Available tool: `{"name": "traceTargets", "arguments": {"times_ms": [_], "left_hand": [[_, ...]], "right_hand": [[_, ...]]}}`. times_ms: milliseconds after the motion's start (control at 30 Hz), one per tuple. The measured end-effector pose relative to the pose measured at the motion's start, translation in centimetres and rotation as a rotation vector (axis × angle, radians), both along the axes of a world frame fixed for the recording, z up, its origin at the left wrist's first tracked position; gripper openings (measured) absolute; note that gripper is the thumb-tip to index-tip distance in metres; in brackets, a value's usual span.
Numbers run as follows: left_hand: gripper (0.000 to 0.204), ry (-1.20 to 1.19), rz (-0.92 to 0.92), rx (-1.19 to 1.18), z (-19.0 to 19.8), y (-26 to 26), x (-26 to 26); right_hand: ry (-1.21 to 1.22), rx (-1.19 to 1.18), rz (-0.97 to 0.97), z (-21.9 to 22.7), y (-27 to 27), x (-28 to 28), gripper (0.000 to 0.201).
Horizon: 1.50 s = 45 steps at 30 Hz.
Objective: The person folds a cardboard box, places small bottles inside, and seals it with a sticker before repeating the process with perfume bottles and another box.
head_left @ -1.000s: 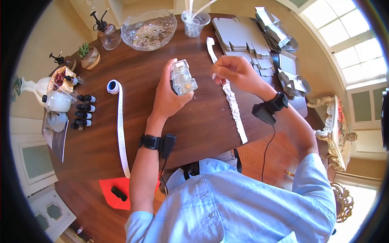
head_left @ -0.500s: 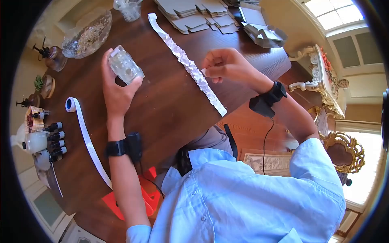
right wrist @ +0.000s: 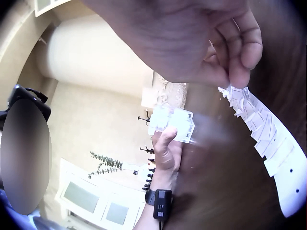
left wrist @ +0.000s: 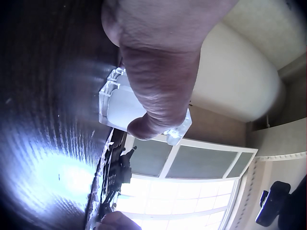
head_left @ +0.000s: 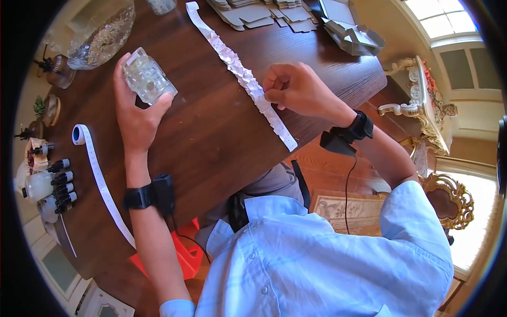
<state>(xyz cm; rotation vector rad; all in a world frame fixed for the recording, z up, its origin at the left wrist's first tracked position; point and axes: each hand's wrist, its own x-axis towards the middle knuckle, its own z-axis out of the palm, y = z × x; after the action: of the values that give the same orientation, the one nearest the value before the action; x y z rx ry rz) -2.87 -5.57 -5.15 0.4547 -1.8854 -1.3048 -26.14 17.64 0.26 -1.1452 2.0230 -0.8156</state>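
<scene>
Nearest the person, a red item (head_left: 186, 259) lies at 7 o'clock in the head view, partly behind the left forearm. The right hand (head_left: 303, 95) is at 2 o'clock, fingers curled, thumb and fingertips pinching at the ragged edge of the white strip (head_left: 237, 68). One second ago it was over the strip's farther part, a small white piece showing in the fingers; it now sits farther down the strip's right side (any such piece is now hard to make out). The left hand (head_left: 138, 119), at 10 o'clock, grips the clear block (head_left: 149, 76) between thumb and fingers, above the surface (head_left: 195, 164), as before. A white tape roll (head_left: 79, 134) stands at 9 o'clock, its tape trailing towards 7. Small dark bottles (head_left: 62, 179) are beyond it, at 8. Farther off: glass bowl (head_left: 103, 37) at 10, flattened grey card (head_left: 248, 16) at 12, open grey box (head_left: 348, 31) at 1.
</scene>
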Motion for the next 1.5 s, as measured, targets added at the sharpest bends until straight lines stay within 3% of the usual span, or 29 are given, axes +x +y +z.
{"name": "traceTargets", "arguments": {"times_ms": [467, 533, 667, 1067, 1267, 1333, 1500], "left_hand": [[0.089, 0.039, -0.009, 0.004, -0.2, 0.0, -0.1], [0.089, 0.042, -0.009, 0.003, -0.2, -0.2, -0.1], [0.087, 0.013, -0.015, -0.012, 0.0, 0.0, 0.0], [0.089, 0.042, -0.002, -0.01, -0.4, -0.2, 0.0], [0.09, 0.048, -0.001, 0.001, -0.4, -0.1, 0.0], [0.09, 0.051, -0.002, -0.003, -0.4, -0.1, -0.1], [0.09, 0.048, 0.0, 0.003, -0.3, 0.0, -0.1]], "right_hand": [[0.187, -0.04, 0.053, -0.5, -1.2, -0.1, 0.011], [0.027, 0.017, -0.017, 0.6, -1.6, 0.1, 0.011], [-0.026, 0.1, -0.036, 1.4, -1.6, 0.4, 0.015], [0.396, -0.138, 0.086, -1.0, -0.9, 0.0, 0.014], [0.337, -0.081, 0.071, -0.2, -0.8, 0.3, 0.013], [0.162, -0.065, 0.062, 0.1, -0.8, 0.2, 0.015], [0.036, 0.009, 0.034, 0.5, -1.4, -0.1, 0.012]]}}
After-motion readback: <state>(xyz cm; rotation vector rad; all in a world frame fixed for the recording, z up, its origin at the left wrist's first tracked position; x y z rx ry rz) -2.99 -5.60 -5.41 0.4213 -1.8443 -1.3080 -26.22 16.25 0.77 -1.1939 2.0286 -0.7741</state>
